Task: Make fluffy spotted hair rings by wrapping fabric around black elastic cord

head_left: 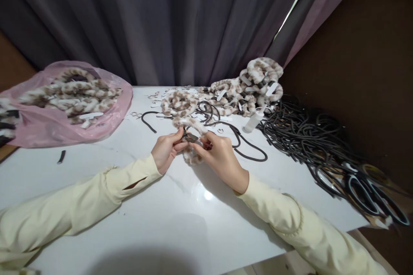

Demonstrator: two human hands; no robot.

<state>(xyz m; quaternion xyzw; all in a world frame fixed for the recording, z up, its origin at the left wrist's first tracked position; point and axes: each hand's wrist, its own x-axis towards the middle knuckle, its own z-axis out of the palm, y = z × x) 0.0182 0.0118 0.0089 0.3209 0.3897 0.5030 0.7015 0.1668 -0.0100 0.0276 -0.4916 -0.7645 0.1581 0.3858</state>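
Observation:
Over the middle of the table, my left hand [166, 149] and my right hand [220, 154] come close together on a fluffy white-and-brown strap [187, 122]. A short dark piece [191, 137] shows between my fingertips; whether it is part of the strap I cannot tell. My left thumb and fingers pinch its left side, and my right fingers are closed at its right side. Part of the fluffy strap hangs below my fingers. Just behind lie a coiled fluffy strap [179, 102] and dark cords [237, 131].
A pink plastic bag [119, 124] of fluffy straps stands at the left. More fluffy straps with white tags [261, 73] are piled behind. At the right are a white squeeze bottle [253, 121], a heap of dark cords [300, 133] and large scissors [364, 195]. A short black strip [61, 157] lies left.

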